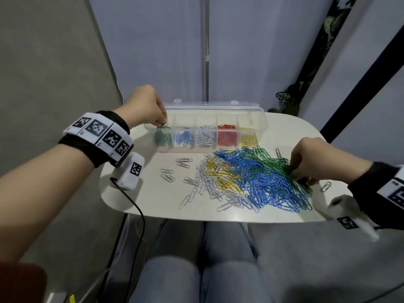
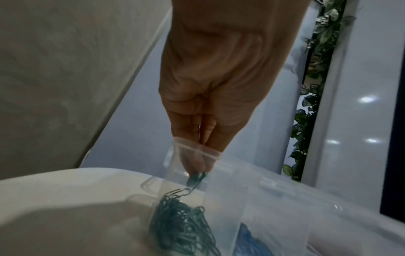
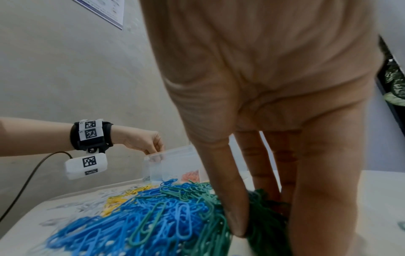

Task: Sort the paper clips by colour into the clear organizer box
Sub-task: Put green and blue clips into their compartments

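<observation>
The clear organizer box [image 1: 260, 119] stands at the table's far side, its compartments holding green, blue, white, red and yellow clips. My left hand [image 1: 162, 122] hovers over the leftmost compartment and pinches green paper clips [image 2: 196, 178] above the green heap [image 2: 181, 223]. A mixed pile of paper clips [image 1: 251, 178] lies on the table: white and yellow on the left, blue in the middle, green on the right. My right hand [image 1: 295, 171] is at the pile's right edge, thumb and fingers curled round a bunch of green clips [image 3: 265, 206].
The small white table [image 1: 135, 200] has rounded corners and its front edge is close to my knees. Loose white clips [image 1: 168, 174] lie scattered left of the pile. One green clip [image 1: 325, 186] lies by my right wrist. A black cable [image 1: 140, 217] hangs off the left side.
</observation>
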{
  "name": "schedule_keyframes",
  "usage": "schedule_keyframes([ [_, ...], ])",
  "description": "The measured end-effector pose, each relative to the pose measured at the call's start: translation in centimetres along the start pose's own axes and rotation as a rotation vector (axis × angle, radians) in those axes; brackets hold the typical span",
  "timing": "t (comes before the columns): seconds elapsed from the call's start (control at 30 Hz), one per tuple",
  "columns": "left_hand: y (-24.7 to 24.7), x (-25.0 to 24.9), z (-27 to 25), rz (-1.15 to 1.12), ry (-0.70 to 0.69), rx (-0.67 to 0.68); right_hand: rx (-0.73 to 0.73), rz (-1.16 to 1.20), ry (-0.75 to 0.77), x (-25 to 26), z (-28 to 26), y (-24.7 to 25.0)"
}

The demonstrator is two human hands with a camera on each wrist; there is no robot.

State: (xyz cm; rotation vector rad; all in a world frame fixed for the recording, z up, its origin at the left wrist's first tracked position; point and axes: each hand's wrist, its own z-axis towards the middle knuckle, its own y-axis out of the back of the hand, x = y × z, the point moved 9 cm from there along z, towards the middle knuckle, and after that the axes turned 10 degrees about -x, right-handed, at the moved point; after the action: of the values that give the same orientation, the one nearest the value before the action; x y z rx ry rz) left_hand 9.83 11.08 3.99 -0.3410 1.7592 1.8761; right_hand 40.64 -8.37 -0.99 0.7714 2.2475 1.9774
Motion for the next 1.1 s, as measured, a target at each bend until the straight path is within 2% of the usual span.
schedule_keyframes([
  [0.1,0.1,-1.0,-0.2,0.120,-0.062,-0.042,-0.026,-0.118,0.040,0.6,-0.1,0.3],
  [0.23,0.5,-2.1,-0.5,0.062,-0.099,-0.050,-0.045,-0.130,0.044,0.8,0.1,0.6],
  [0.53,1.8,-4.2,-2.4,-0.129,-0.252,-0.126,0.085,0.332,-0.137,-1.9,0.3,1.5],
  [0.73,2.3,-3.1,-3.7,-0.208,-0.237,-0.112,0.180,0.686,-0.295,-2.2,0.4,1.3],
  [0.8,2.7,-2.2,-3.8,-0.224,-0.215,-0.117,0.215,0.773,-0.285,-0.6,0.4,1.4],
  [0.9,3.6,-0.5,-3.9,-0.232,-0.182,-0.149,0.252,0.803,-0.181,3.6,0.7,2.2],
  [1.1,4.5,2.6,-4.4,-0.238,-0.111,-0.168,0.250,0.822,0.046,16.4,3.1,3.2],
])
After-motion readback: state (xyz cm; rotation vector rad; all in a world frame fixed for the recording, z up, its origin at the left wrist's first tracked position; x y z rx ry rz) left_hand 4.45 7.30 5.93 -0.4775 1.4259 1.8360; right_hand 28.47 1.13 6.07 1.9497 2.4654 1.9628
